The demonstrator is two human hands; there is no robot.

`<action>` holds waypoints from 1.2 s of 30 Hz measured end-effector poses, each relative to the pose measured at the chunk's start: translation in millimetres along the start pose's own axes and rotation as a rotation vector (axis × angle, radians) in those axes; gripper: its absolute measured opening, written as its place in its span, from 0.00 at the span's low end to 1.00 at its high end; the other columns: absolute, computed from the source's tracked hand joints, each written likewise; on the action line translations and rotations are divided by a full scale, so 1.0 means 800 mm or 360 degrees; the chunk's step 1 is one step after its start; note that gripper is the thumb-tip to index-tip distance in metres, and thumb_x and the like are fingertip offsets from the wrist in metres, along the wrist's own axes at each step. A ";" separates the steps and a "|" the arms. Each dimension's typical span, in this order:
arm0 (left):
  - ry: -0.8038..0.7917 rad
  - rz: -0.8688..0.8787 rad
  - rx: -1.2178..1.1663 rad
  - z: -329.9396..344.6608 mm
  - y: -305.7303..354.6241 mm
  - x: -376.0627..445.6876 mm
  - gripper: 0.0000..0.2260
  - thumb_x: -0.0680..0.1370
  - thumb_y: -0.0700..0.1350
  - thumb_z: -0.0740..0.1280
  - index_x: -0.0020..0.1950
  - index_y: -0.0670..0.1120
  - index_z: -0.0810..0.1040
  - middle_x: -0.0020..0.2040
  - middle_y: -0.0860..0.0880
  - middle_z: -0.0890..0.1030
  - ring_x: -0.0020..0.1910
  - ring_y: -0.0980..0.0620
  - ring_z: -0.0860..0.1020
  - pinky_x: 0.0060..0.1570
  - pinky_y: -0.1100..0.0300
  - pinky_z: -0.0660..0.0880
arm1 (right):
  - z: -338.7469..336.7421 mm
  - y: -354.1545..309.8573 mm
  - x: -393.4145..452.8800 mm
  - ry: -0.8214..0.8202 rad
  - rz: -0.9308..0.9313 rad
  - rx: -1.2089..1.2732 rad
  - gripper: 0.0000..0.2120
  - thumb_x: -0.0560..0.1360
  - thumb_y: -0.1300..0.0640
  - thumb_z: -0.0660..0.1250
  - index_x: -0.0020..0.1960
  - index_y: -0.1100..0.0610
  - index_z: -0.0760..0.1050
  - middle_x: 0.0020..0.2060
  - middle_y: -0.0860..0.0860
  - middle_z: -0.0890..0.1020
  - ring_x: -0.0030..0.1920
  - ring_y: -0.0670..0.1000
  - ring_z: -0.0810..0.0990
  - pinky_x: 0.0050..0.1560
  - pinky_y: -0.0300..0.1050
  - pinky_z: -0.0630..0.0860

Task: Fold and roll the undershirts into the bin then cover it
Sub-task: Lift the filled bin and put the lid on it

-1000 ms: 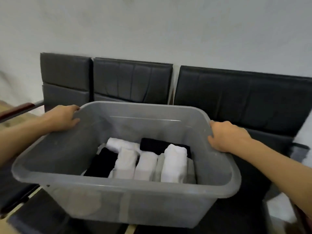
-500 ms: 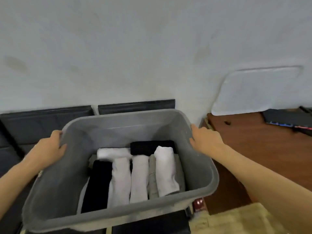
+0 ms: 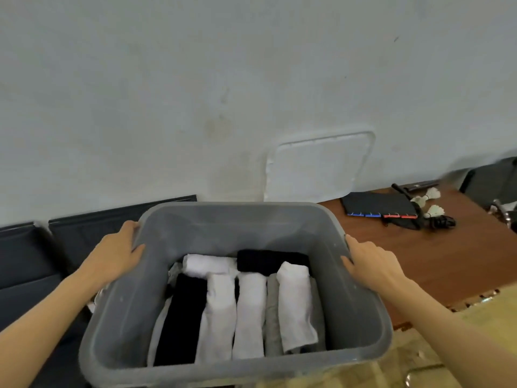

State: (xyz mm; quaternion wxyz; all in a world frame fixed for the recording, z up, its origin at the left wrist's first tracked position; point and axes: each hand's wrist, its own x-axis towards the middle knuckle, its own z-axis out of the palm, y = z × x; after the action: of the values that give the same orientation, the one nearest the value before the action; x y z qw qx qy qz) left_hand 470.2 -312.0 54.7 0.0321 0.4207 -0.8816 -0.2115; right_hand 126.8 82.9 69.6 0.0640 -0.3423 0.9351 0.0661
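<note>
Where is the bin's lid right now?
In the head view the white lid leans against the wall at right of centre, behind the bin, beside the black router on the wooden table.

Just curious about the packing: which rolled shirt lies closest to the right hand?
The white roll at the row's right end, nearest the right hand; the other rolls lie further left.

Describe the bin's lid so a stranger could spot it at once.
Start at the wooden table right of the grey bin. At its back edge, the lid leans against the pale wall. It is the only flat white rounded rectangle; the gadgets beside it are mostly black.
</note>
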 end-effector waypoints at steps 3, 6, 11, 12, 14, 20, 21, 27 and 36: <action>0.0028 -0.0016 -0.0039 0.042 0.082 0.005 0.25 0.82 0.45 0.68 0.76 0.40 0.65 0.52 0.38 0.84 0.44 0.40 0.81 0.44 0.50 0.75 | -0.005 0.085 0.031 0.0027 -0.0013 -0.0027 0.24 0.85 0.45 0.57 0.77 0.52 0.60 0.49 0.49 0.81 0.40 0.51 0.78 0.32 0.44 0.69; 0.0006 -0.0025 -0.0118 0.075 0.148 0.011 0.24 0.82 0.45 0.68 0.74 0.40 0.65 0.53 0.38 0.83 0.38 0.45 0.77 0.41 0.49 0.76 | -0.001 0.154 0.056 0.0003 -0.0018 -0.0059 0.23 0.84 0.44 0.58 0.76 0.51 0.61 0.47 0.49 0.80 0.43 0.53 0.82 0.35 0.48 0.74; -0.0030 -0.0061 -0.0194 0.136 0.238 0.024 0.23 0.82 0.47 0.68 0.74 0.42 0.64 0.53 0.38 0.83 0.41 0.43 0.80 0.43 0.47 0.80 | 0.004 0.250 0.106 -0.0032 0.0000 -0.0100 0.21 0.84 0.44 0.59 0.75 0.50 0.63 0.51 0.50 0.83 0.42 0.52 0.80 0.33 0.45 0.68; -0.0038 -0.0064 -0.0195 0.143 0.251 0.030 0.24 0.82 0.47 0.68 0.74 0.43 0.64 0.54 0.38 0.83 0.43 0.41 0.81 0.44 0.46 0.80 | 0.008 0.263 0.115 -0.0037 0.0000 -0.0103 0.22 0.84 0.44 0.59 0.75 0.50 0.62 0.53 0.50 0.83 0.42 0.52 0.81 0.33 0.44 0.67; -0.0057 -0.0061 -0.0196 0.157 0.274 0.044 0.25 0.82 0.47 0.69 0.75 0.43 0.64 0.56 0.37 0.83 0.45 0.40 0.82 0.44 0.48 0.79 | 0.015 0.288 0.134 -0.0032 0.0003 -0.0106 0.23 0.84 0.44 0.59 0.76 0.50 0.62 0.53 0.49 0.83 0.46 0.52 0.83 0.33 0.45 0.68; -0.0072 -0.0044 -0.0206 0.205 0.309 0.093 0.23 0.83 0.45 0.67 0.74 0.40 0.64 0.44 0.45 0.81 0.34 0.50 0.76 0.33 0.54 0.73 | 0.043 0.329 0.191 -0.0022 0.0030 -0.0184 0.22 0.84 0.44 0.59 0.75 0.50 0.61 0.50 0.48 0.83 0.45 0.53 0.84 0.34 0.47 0.71; -0.0070 -0.0035 -0.0194 0.212 0.315 0.100 0.22 0.83 0.45 0.67 0.73 0.40 0.64 0.40 0.47 0.79 0.33 0.50 0.76 0.31 0.54 0.72 | 0.049 0.335 0.199 -0.0027 0.0044 -0.0186 0.22 0.84 0.44 0.59 0.75 0.50 0.61 0.49 0.48 0.83 0.45 0.53 0.84 0.35 0.47 0.72; -0.0059 -0.0069 -0.0199 0.243 0.355 0.124 0.22 0.83 0.45 0.67 0.73 0.40 0.64 0.44 0.44 0.80 0.36 0.48 0.77 0.34 0.52 0.72 | 0.072 0.379 0.248 -0.0100 0.0027 -0.0117 0.22 0.84 0.45 0.60 0.75 0.50 0.60 0.46 0.47 0.82 0.42 0.51 0.83 0.34 0.46 0.74; -0.0016 -0.0309 -0.0221 0.290 0.437 0.115 0.25 0.83 0.46 0.67 0.76 0.41 0.63 0.51 0.40 0.84 0.45 0.41 0.82 0.46 0.44 0.80 | 0.074 0.450 0.347 -0.0105 -0.0226 -0.0182 0.28 0.85 0.44 0.58 0.80 0.52 0.55 0.49 0.47 0.83 0.40 0.48 0.82 0.34 0.43 0.77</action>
State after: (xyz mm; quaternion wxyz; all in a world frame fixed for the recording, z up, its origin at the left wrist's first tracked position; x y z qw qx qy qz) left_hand 101.7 -106.7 -26.9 0.0362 0.4998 -0.8201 -0.2763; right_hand -312.3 190.0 -5.4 0.0796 -0.4086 0.9005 0.1258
